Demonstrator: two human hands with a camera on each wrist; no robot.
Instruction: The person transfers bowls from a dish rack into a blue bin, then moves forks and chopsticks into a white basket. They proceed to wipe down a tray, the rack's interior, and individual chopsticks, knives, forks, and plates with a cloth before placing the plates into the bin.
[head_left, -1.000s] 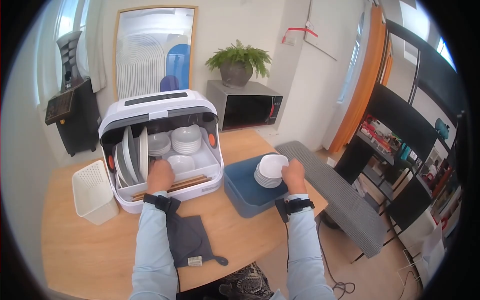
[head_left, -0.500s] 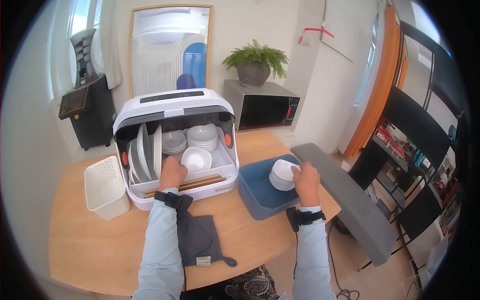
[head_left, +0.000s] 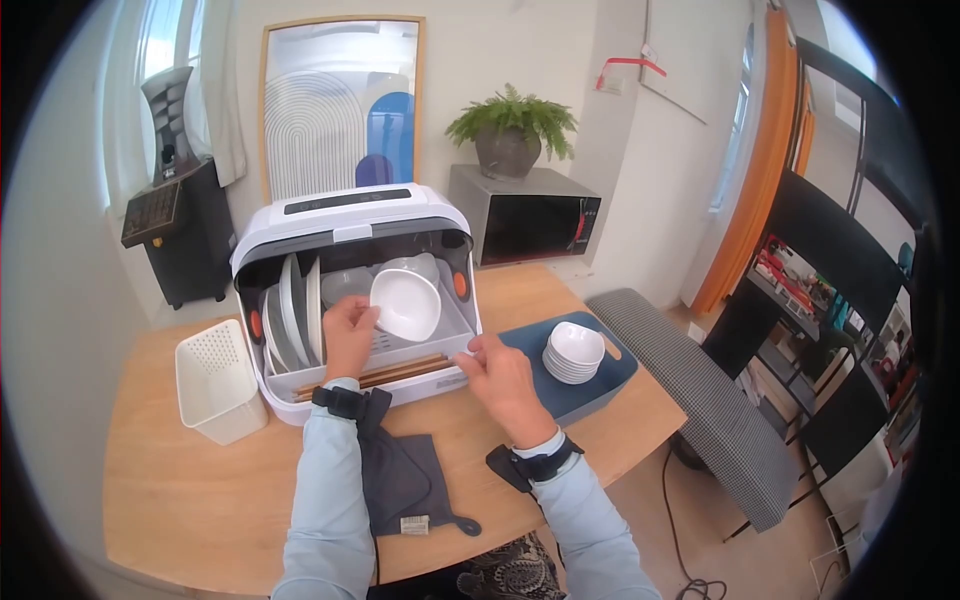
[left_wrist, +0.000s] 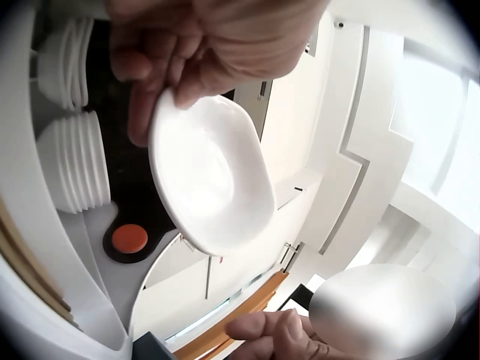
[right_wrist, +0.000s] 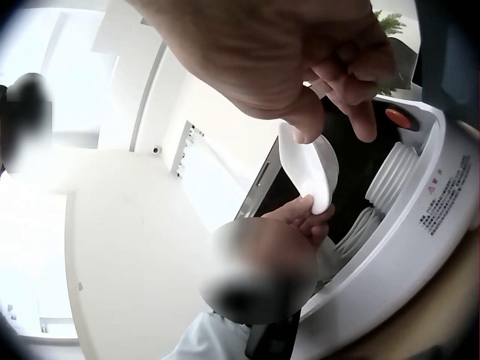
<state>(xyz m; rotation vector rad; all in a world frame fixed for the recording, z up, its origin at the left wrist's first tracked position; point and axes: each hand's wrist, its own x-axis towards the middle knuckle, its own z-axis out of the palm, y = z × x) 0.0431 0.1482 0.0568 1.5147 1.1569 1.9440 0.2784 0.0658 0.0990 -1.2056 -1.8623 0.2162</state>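
Observation:
My left hand [head_left: 348,335] pinches a white bowl [head_left: 405,305] by its rim, tilted up at the front of the open white dish cabinet [head_left: 352,213]. In the left wrist view, thumb and fingers grip the bowl [left_wrist: 210,176] at one edge. My right hand [head_left: 505,385] is by the cabinet's front right corner, fingers loosely bent and holding nothing. Inside the cabinet, plates [head_left: 290,310] stand upright at left and stacked bowls [left_wrist: 73,161] sit behind the lifted bowl. Wooden chopsticks [head_left: 400,370] lie along its front. A stack of small white bowls [head_left: 575,355] sits in the blue bin [head_left: 600,395].
A white perforated basket [head_left: 218,385] stands left of the cabinet. The grey cloth [head_left: 405,485] lies in front, partly under the left forearm. Behind are a microwave [head_left: 530,225] and a potted fern [head_left: 510,135]. A checked bench [head_left: 700,420] is beyond the table's right edge.
My left hand has lifted the bowl from the cabinet's tray and tilted it up. My right hand has let go of the top bowl on the bin's stack and moved left toward the cabinet.

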